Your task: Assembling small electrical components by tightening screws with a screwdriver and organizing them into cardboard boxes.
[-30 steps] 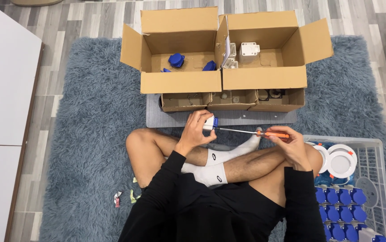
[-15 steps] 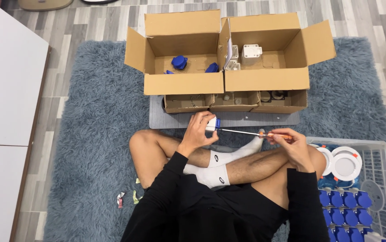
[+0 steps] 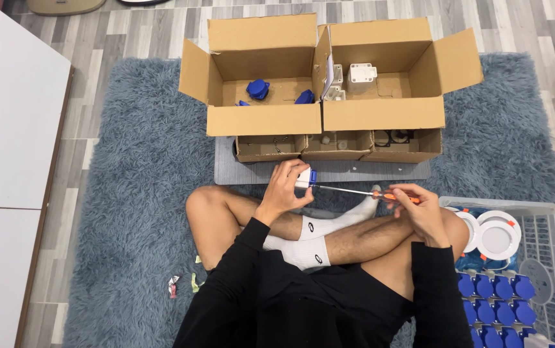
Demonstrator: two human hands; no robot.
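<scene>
Two open cardboard boxes (image 3: 264,119), blue parts (image 3: 258,88) inside.

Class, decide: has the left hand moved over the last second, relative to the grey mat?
No. The left hand holds the small white part at the same spot by the grey mat's front edge.

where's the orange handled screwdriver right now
In the head view, the orange-handled screwdriver sits in the right hand above the crossed legs, its thin metal shaft reaching left to the small white-and-blue part held in the left hand.
</scene>
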